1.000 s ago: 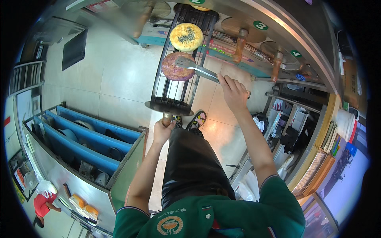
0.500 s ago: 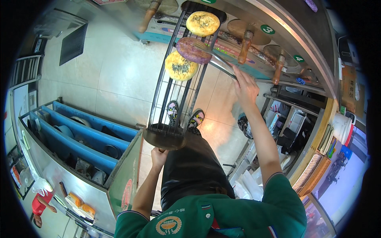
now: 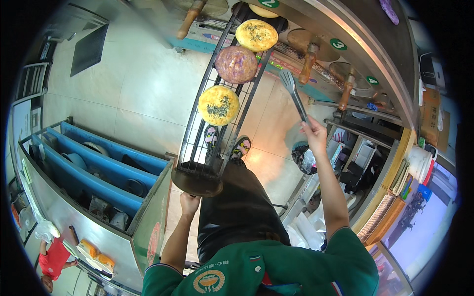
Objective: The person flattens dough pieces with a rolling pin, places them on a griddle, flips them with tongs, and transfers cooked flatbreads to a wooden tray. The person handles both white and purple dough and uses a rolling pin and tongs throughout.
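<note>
A long wire rack [image 3: 192,133] reaches out of a round oven opening. Its dark round end plate [image 3: 197,178] is toward me, and my left hand [image 3: 189,203] is closed at the handle behind it, the grip partly hidden. Lying along the rack are a yellow flatbread with dark flecks [image 3: 218,105], a purple flatbread [image 3: 236,64] and another flecked yellow flatbread [image 3: 256,35]. At the opening, part of one more pale flatbread [image 3: 264,11] shows. My right hand [image 3: 314,135] grips metal tongs [image 3: 295,96] with a slotted head, held apart from the breads, right of the rack.
Wooden-handled round oven covers [image 3: 307,61] line the oven front. Left stands a cabinet with blue compartments [image 3: 106,163]. Shelves with trays and bags [image 3: 363,163] are at right, near a black bag [image 3: 303,159]. A person in red [image 3: 53,256] is at far lower left.
The tongs have let go of the tilted purple flatbread, which now lies flat, and moved right with my right hand. The rack has slid out toward me, bringing another flatbread into view.
</note>
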The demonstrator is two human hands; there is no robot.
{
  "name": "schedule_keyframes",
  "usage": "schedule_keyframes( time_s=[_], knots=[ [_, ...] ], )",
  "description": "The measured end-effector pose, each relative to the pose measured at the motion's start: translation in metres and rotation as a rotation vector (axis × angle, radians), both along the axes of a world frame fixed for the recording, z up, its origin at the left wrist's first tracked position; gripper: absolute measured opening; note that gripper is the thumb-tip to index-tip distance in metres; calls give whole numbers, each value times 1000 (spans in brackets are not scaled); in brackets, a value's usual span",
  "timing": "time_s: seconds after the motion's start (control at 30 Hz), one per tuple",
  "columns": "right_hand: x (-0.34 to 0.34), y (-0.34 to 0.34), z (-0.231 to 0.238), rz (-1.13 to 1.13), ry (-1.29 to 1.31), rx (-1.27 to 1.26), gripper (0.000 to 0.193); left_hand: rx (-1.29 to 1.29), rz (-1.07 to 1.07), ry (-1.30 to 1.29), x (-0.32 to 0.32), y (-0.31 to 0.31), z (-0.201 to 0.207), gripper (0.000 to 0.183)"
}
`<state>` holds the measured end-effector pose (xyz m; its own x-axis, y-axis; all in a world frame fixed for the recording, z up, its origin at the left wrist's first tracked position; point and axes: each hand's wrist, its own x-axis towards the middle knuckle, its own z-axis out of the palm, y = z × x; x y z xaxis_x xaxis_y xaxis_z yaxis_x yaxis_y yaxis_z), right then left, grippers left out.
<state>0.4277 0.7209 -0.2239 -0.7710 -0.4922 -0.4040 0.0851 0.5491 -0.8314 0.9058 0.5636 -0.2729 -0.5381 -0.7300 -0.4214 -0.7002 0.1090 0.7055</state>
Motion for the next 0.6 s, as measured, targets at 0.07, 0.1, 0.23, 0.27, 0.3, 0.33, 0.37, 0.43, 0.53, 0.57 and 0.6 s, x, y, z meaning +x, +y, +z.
schedule_keyframes(
  time_s=[0.07,0.1,0.23,0.27,0.3,0.33,0.37,0.43,0.53,0.57,0.6],
  knots=[
    [-4,-16,17,3,-385,-109,27,-38,-10,-7,9,3,-3,17],
    [0,-28,30,3,-580,-162,27,-57,-16,-13,13,6,0,15],
    [-19,-83,27,-16,-770,-184,26,-38,-9,-46,18,12,14,11],
    [-22,-99,26,-24,-752,-193,26,-33,-4,-45,18,13,14,11],
    [-23,-109,25,-33,-730,-205,26,-30,-1,-40,19,14,15,11],
    [-23,-113,21,-32,-681,-244,27,-27,0,-35,20,15,15,11],
    [-23,-119,16,-25,-636,-282,27,-16,5,-50,21,15,16,11],
    [-17,-110,9,-54,-586,-306,26,6,8,-81,22,15,15,12],
    [2,-86,34,103,-626,-258,29,27,41,-74,18,18,21,12],
    [12,-80,39,105,-670,-274,28,33,34,-73,15,18,24,13],
    [23,-76,43,107,-713,-288,28,42,26,-73,13,18,29,13]
  ],
)
